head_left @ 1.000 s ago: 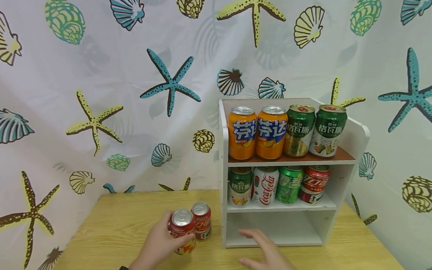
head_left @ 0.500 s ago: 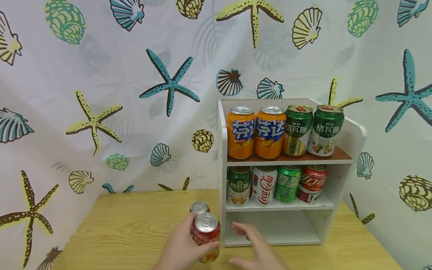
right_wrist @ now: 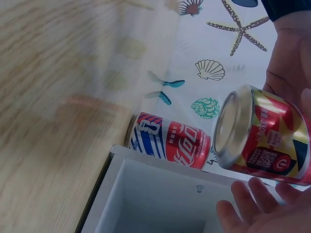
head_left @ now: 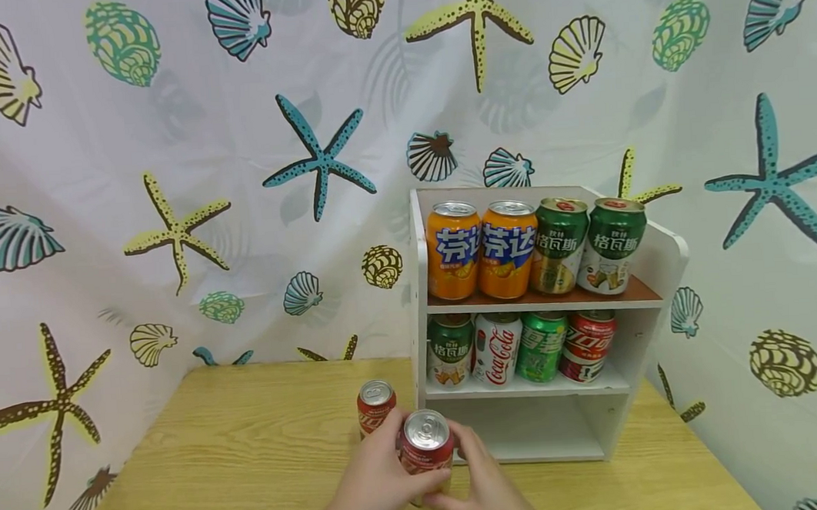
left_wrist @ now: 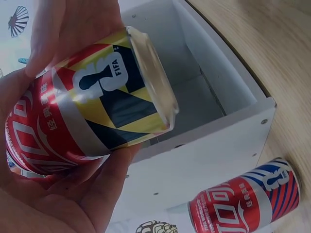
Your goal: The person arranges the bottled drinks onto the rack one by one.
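A: Two hands on one red can [head_left: 425,448]. The left hand [head_left: 372,488] has its fingers [left_wrist: 73,19] wrapped round the can's side, gripping it; the can is off the tabletop [head_left: 238,449], just in front of the white shelf unit [head_left: 419,324], near its bottom compartment.

B: And the right hand [head_left: 486,486]?

A: Its fingers [right_wrist: 252,194] lie fairly straight, touching the can's lower right side. Whether they clasp it, cannot tell.

B: Other cans?

A: A second red can [head_left: 375,406] stands upright on the tabletop, just left of the shelf unit's side wall and behind the held can. The top shelf carries two orange cans [head_left: 480,249] and two green cans [head_left: 584,246]; the middle shelf holds a green, a white, a green and a red can. Seashell curtain [head_left: 169,183] behind.
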The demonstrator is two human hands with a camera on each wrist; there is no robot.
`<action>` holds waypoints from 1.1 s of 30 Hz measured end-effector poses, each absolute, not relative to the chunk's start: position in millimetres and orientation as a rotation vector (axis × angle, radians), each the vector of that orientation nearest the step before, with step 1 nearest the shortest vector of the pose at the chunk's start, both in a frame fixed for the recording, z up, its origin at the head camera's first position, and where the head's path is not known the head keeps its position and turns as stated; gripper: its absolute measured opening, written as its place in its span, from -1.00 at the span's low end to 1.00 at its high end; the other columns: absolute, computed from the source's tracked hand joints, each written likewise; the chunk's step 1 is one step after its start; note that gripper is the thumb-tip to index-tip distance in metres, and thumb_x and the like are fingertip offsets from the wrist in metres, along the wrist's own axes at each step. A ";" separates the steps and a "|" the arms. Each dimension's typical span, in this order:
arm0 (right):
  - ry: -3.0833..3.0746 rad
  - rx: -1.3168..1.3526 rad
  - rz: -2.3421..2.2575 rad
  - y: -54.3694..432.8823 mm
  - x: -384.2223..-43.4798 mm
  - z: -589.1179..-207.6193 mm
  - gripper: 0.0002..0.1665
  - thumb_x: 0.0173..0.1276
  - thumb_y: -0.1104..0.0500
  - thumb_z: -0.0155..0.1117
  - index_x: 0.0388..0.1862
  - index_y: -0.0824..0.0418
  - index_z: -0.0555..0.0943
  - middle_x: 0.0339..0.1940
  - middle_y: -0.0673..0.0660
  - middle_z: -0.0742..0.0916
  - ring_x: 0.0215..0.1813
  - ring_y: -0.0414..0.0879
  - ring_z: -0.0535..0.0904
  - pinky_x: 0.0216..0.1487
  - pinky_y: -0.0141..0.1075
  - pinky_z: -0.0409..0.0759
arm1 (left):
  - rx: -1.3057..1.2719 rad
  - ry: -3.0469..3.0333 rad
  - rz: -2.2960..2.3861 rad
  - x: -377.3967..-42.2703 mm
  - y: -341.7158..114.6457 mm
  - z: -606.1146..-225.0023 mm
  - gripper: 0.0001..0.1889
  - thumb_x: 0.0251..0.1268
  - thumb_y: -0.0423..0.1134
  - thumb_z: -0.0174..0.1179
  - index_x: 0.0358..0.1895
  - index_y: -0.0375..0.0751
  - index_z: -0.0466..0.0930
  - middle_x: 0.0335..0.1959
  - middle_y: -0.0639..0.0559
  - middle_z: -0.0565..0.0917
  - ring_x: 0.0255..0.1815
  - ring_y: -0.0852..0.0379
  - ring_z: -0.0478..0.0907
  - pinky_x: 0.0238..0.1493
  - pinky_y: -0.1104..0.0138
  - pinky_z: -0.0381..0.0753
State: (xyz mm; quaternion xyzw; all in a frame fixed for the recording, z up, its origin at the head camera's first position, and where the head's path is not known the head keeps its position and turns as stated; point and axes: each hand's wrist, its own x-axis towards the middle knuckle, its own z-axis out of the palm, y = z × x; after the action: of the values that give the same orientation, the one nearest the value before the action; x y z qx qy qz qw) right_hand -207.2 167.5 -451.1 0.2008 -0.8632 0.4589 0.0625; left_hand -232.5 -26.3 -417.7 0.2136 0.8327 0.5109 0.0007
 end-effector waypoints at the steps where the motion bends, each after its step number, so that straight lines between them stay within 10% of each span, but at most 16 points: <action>1: -2.604 0.608 1.396 167.6 -207.2 -451.7 0.06 0.22 -0.20 0.55 0.53 0.12 0.23 0.39 0.15 0.49 0.39 0.18 0.47 0.33 0.19 0.53 | 0.667 2.605 1.607 -231.7 -25.0 -417.9 -0.25 0.00 0.13 0.60 0.23 -0.08 0.48 0.04 0.09 0.71 0.08 0.09 0.67 0.09 0.11 0.69; 20: -2.493 0.518 1.420 169.6 -209.6 -457.0 -0.01 -0.07 0.09 0.73 0.36 0.11 0.44 0.21 -0.04 0.59 0.25 -0.14 0.54 0.20 -0.10 0.68 | 0.677 2.607 1.563 -226.3 -14.1 -421.0 -0.25 -0.01 0.14 0.60 0.21 -0.05 0.47 0.05 0.12 0.69 0.08 0.12 0.67 0.08 0.16 0.69; 33: -2.505 0.494 1.416 179.0 -210.3 -454.3 -0.09 -0.03 0.16 0.70 0.34 0.12 0.48 0.17 -0.01 0.63 0.21 -0.13 0.56 0.15 -0.23 0.68 | 0.694 2.500 1.583 -222.7 -17.3 -425.0 -0.21 0.15 0.10 0.53 0.38 -0.07 0.39 0.25 0.00 0.62 0.22 -0.12 0.62 0.17 -0.19 0.61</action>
State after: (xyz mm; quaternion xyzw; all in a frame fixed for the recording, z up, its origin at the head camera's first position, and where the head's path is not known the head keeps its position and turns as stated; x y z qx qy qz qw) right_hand -210.3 179.0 -454.3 0.1681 -0.8527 0.4820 0.1109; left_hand -222.7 -17.3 -425.0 0.2281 0.8215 0.5201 0.0511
